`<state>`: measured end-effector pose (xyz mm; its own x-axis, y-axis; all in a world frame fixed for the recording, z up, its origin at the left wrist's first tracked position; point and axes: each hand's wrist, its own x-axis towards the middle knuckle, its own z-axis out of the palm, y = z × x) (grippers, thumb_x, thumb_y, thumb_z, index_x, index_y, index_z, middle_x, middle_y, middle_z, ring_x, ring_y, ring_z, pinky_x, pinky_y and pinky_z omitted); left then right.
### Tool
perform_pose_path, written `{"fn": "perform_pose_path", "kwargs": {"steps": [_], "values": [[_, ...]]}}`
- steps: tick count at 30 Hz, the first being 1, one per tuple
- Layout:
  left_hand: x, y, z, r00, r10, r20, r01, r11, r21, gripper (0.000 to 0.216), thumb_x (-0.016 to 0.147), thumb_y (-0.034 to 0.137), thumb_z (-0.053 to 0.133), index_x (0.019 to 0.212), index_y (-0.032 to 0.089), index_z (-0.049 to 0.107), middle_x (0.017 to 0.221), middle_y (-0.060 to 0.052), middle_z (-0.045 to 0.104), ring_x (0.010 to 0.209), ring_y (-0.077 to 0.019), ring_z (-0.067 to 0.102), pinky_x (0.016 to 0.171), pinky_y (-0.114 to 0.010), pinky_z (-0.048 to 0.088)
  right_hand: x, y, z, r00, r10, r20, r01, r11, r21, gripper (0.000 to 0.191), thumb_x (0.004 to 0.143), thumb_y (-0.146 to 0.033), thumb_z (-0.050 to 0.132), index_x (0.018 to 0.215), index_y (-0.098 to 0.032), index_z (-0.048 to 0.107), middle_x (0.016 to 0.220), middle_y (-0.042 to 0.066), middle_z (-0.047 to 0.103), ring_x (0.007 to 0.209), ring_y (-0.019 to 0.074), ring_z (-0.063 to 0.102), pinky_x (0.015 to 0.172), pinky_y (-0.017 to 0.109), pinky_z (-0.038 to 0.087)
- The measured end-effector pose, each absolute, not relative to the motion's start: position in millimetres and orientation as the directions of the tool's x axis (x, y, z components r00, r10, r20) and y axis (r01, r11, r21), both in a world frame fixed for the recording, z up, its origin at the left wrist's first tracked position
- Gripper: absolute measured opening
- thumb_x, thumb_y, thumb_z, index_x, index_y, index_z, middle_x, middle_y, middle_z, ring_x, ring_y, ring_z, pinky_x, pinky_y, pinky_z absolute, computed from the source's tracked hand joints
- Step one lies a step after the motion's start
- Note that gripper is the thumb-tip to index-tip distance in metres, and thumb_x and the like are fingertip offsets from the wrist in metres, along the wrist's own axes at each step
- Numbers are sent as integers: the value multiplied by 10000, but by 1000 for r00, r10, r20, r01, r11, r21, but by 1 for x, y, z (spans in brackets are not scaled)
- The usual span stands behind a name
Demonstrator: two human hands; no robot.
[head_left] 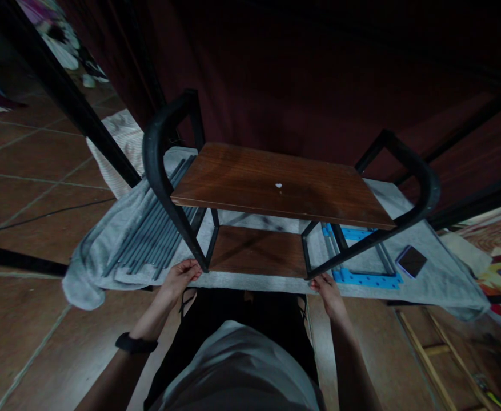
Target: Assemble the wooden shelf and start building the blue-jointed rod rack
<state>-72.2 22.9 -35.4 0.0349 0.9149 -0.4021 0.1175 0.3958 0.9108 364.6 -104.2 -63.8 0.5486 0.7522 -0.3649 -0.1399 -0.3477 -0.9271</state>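
Observation:
A two-tier shelf rack stands on the grey cloth, with a brown wooden upper board [276, 180], a wooden lower board [256, 251] and a black metal frame [156, 165] with curved ends. My left hand [185, 275] is closed at the frame's lower front left corner, fingertips against the metal. At the lower front right corner, my right hand [326, 286] is closed in the same way. Both thumbs and fingertips are partly hidden by the frame. A small white mark [278, 185] shows on the upper board.
Several thin grey metal tubes [147, 231] lie left on the cloth-covered table [443, 279]. Blue perforated plastic pieces [365, 278] with grey rods and a phone [412, 261] are on the right. Dark bars flank the table; a wooden ladder-like frame [439, 349] lies on the floor.

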Motion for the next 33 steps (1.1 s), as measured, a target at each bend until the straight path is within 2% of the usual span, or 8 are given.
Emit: {"fn": "perform_pose_path", "kwargs": {"steps": [9,16,24,29,33], "values": [[-74,22,-42,49,927,-372,109,365,925,440,501,538,848,675,169,684,664,-27,645,648,-150,558,628,-268,437,367,-108,-66,533,759,-375,-149,-352,-924,288,618,-469,812,711,-223,692,695,3,649,646,148,582,604,263,484],[-74,18,-43,29,936,-351,86,347,934,389,497,462,864,690,169,697,664,-13,631,638,-139,537,635,-268,432,371,-101,-69,530,759,-378,-117,-375,-919,315,619,-498,809,691,-213,697,660,3,634,613,143,560,584,266,461],[-77,21,-42,42,924,-380,86,375,923,424,525,529,840,681,163,696,693,-44,670,675,-157,586,651,-268,463,370,-103,-68,535,758,-373,-125,-365,-922,308,637,-507,797,701,-226,689,677,7,647,627,155,570,608,281,484],[-76,23,-45,38,922,-384,87,380,921,426,503,519,853,697,169,707,671,-32,656,644,-154,568,621,-271,454,368,-109,-65,531,762,-371,-150,-347,-926,284,639,-473,801,746,-230,701,723,12,667,673,167,598,637,285,496],[-76,22,-46,42,923,-382,95,377,921,410,498,495,860,699,171,709,682,-31,654,660,-156,567,640,-275,452,367,-108,-64,518,779,-354,-109,-350,-930,271,645,-472,784,704,-228,684,692,10,647,649,166,581,618,285,475]]}}
